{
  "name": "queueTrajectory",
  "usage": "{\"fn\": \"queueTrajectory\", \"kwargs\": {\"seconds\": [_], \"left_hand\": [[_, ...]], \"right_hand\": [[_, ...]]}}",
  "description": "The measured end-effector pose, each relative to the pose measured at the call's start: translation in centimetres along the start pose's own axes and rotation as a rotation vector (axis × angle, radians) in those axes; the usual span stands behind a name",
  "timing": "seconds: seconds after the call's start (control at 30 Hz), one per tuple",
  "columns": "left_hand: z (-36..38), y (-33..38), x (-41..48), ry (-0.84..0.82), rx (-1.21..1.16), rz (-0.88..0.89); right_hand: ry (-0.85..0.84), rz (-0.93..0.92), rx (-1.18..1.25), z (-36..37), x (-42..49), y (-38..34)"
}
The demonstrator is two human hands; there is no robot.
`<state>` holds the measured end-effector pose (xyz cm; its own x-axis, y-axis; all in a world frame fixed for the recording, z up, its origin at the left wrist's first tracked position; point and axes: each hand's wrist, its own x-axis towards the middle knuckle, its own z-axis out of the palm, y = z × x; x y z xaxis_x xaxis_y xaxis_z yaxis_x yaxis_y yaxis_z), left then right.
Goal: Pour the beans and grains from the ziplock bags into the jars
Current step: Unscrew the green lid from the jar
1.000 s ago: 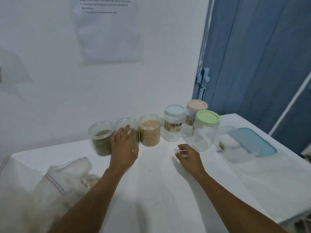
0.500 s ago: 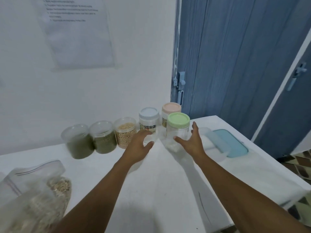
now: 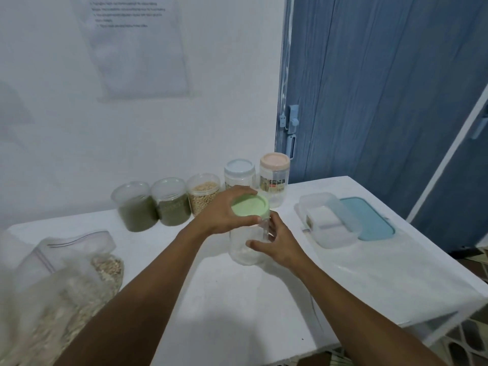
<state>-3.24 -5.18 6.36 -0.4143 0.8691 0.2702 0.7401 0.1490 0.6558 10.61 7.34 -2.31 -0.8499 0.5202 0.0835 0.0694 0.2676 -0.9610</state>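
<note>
An empty clear jar [image 3: 243,247] with a green lid [image 3: 250,208] stands mid-table. My left hand [image 3: 224,212] grips the green lid from the left. My right hand [image 3: 277,240] wraps around the jar's body from the right. Three open jars stand in a row behind: two with green beans [image 3: 136,211] [image 3: 173,207] and one with pale beans [image 3: 203,196]. A blue-lidded jar [image 3: 239,171] and a pink-lidded jar [image 3: 274,175] stand further back. A ziplock bag of grain [image 3: 68,276] lies at the left.
A clear rectangular container [image 3: 327,223] sits at the right beside its teal lid [image 3: 367,220]. The white table [image 3: 369,273] ends at the right and near edges. A blue door stands behind on the right, a white wall with a paper sheet on the left.
Both hands moved from reaching toward the back row to holding the green-lidded jar, which has come forward toward the table's middle. The camera has swung right.
</note>
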Motion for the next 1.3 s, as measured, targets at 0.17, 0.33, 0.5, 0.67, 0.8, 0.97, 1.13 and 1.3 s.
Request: {"fn": "queueTrajectory", "kwargs": {"seconds": [0.17,0.33,0.5,0.67,0.8,0.97,1.13,1.3], "left_hand": [[-1.0,-0.1,-1.8,0.001,0.081,-0.027],[0.0,0.1,-2.2,0.145,0.245,-0.043],[-0.4,0.1,-2.2,0.156,0.406,-0.067],[-2.7,-0.6,-2.7,0.213,0.293,-0.102],[-3.2,-0.3,-2.6,-0.185,0.085,-0.083],[-2.7,0.0,-2.3,0.003,0.282,-0.090],[-1.3,1.0,-2.0,0.077,0.377,-0.216],[-1.2,1.1,-1.9,0.013,0.333,-0.168]], "right_hand": [[-0.008,-0.008,-0.045,1.3,-0.8,-0.6],[0.093,-0.020,-0.150,2.8,-1.2,-1.7],[0.121,-0.033,-0.191,3.3,-1.7,-1.8],[0.125,-0.076,-0.182,3.6,-1.7,-2.1],[0.129,-0.067,-0.187,3.6,-1.6,-2.2],[0.128,-0.044,-0.209,3.9,-1.5,-2.5],[0.155,-0.047,-0.224,4.5,-1.5,-2.2],[0.184,-0.037,-0.264,4.8,-1.6,-2.4]]}}
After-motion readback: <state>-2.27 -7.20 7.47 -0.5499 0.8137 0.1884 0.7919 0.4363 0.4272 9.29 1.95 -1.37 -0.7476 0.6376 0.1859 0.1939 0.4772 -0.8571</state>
